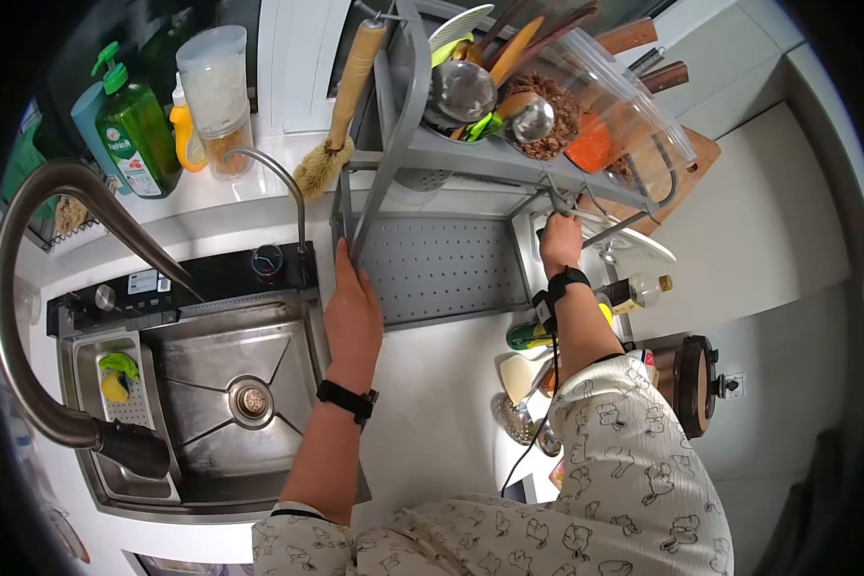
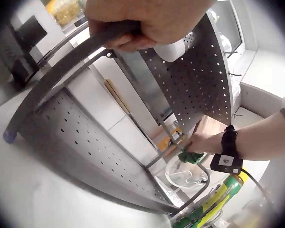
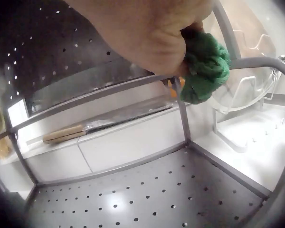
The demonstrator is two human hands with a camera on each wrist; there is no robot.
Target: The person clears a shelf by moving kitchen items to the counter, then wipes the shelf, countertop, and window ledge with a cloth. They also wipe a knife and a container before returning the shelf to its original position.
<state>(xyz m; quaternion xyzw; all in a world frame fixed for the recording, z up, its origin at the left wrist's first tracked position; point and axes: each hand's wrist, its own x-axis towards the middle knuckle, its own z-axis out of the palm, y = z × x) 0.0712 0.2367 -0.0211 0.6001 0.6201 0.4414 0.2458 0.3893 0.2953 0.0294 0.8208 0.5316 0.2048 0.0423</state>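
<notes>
I've the left hand (image 1: 353, 322) round the side bar (image 2: 50, 76) of a stiff, probably top-heavy rack (image 1: 442, 269), right hand (image 1: 561, 242) clutching soft cloth (image 3: 206, 69).

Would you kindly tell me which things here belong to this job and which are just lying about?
Apparently in the job:
left hand, gripping the grey rack
right hand, holding a green cloth

Seemingly just about:
knife
green pump bottle
wooden-handled brush

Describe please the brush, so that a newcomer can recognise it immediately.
Find the grey rack, right of the steel sink. The brush hangs beside the rack's upper left side, bristles down. Its long, pale wooden handle ends in a bushy tan head, unlike the plastic bottles standing farther left.
</notes>
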